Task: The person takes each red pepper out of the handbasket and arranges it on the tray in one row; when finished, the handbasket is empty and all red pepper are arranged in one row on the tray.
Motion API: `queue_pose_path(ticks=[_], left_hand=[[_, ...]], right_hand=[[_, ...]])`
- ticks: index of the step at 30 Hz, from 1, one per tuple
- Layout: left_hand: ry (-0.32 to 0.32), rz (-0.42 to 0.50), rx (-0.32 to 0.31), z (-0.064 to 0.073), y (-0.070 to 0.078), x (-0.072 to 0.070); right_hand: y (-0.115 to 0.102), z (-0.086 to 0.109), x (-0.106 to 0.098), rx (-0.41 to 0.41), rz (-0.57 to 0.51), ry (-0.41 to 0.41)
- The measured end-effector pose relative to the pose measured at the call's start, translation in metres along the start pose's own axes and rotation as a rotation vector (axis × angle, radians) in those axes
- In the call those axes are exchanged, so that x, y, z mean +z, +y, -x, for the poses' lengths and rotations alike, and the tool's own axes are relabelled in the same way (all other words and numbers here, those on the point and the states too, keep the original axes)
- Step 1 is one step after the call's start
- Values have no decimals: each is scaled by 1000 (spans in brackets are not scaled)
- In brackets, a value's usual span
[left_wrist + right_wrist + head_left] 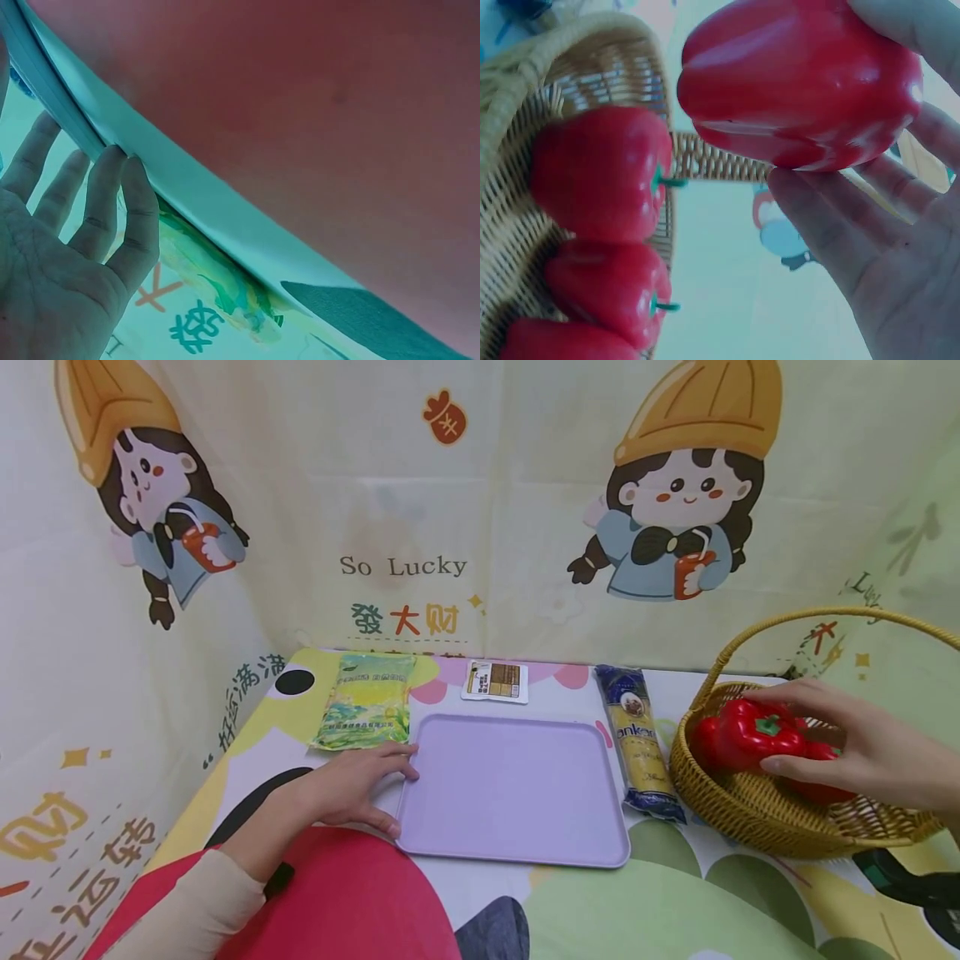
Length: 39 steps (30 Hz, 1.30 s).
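Note:
My right hand (862,752) grips a shiny red bell pepper (753,735) with a green stem, over the wicker basket (723,822). In the right wrist view, thumb and fingers are round that pepper (802,86), which is apart from the others. More red bell peppers (604,172) lie in the basket. My left hand (363,785) is at the left edge of a lilac tray (513,793), its fingers spread and touching the rim. In the left wrist view, the fingertips (135,176) meet the tray's edge.
A yellow-green packet (367,702) lies behind the left hand. Behind the tray is a small flat white-and-brown packet (495,682). A blue-and-yellow pasta bag (640,743) lies between tray and basket. The basket's tall arched handle (825,612) rises above its rim. Printed curtains enclose the table.

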<state>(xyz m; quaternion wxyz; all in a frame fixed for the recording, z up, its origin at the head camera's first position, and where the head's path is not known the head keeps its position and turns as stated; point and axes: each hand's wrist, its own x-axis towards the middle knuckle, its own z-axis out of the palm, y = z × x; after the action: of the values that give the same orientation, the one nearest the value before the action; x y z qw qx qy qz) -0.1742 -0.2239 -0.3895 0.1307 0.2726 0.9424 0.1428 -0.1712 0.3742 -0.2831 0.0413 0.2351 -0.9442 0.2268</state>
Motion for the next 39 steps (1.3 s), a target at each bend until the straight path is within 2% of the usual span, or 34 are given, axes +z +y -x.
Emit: queue_pose_path(ticks=[5, 11, 13, 17, 23, 28, 33, 39], left_hand=[[11, -9, 14, 3, 1, 1], [23, -34, 40, 6, 4, 1], [21, -29, 28, 7, 4, 0], [10, 25, 13, 10, 4, 0], [-12, 112, 20, 11, 2, 1], [-34, 98, 27, 12, 0, 1], [-16, 78, 45, 13, 0, 1], [3, 48, 49, 9, -3, 5]], right_hand=[[-11, -8, 7, -64, 36, 29], [-24, -15, 15, -59, -52, 35], [-28, -17, 16, -69, -54, 41], [-34, -21, 20, -80, -43, 39], [-39, -29, 31, -101, -104, 12], [-43, -38, 35, -153, -131, 19], [-50, -51, 39, -181, -204, 6], [-57, -64, 49, -207, -242, -7]])
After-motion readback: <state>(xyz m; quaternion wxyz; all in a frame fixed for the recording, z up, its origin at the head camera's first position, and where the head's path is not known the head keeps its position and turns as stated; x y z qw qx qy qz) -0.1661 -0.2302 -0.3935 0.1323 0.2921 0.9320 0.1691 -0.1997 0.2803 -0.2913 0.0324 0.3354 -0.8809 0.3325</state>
